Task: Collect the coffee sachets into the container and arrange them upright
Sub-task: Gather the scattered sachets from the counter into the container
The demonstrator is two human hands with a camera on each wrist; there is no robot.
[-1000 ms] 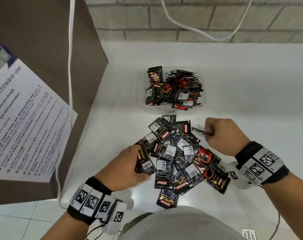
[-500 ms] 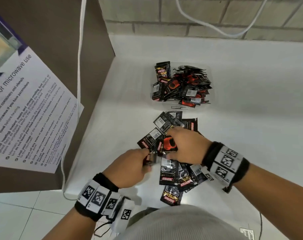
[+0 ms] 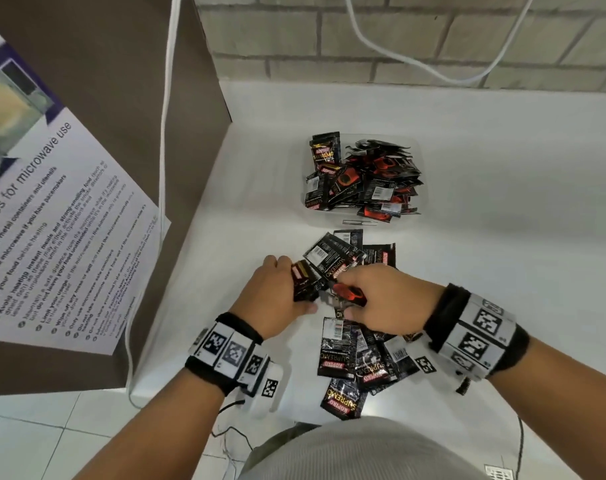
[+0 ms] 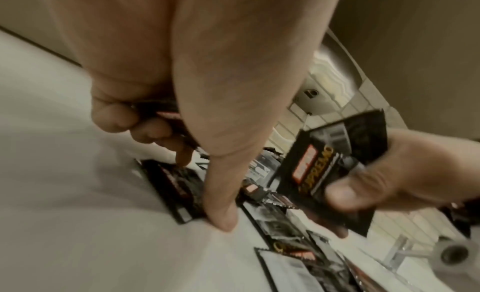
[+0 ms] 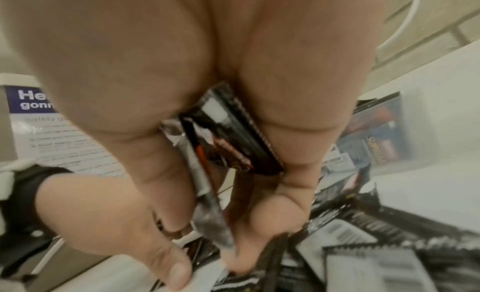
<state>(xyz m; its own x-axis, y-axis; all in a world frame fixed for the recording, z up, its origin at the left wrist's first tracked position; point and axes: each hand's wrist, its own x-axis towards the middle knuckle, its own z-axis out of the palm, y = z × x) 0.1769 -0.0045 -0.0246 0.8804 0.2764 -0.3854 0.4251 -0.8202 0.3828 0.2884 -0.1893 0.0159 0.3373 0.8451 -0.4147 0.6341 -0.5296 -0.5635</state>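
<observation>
Roughly halfway, with the container (image 3: pixel 419 157) heaped untidily, both the left hand (image 3: pixel 272 299) and right hand (image 3: pixel 386 299) clutching sachets (image 3: pixel 343 292), and plenty more loose on the counter (image 3: pixel 502 271).

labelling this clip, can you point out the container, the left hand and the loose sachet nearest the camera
container (image 3: pixel 419 157), head view, clear right rim.
left hand (image 3: pixel 270 299), head view, back of the hand.
loose sachet nearest the camera (image 3: pixel 343 400), head view, printed front face.
</observation>
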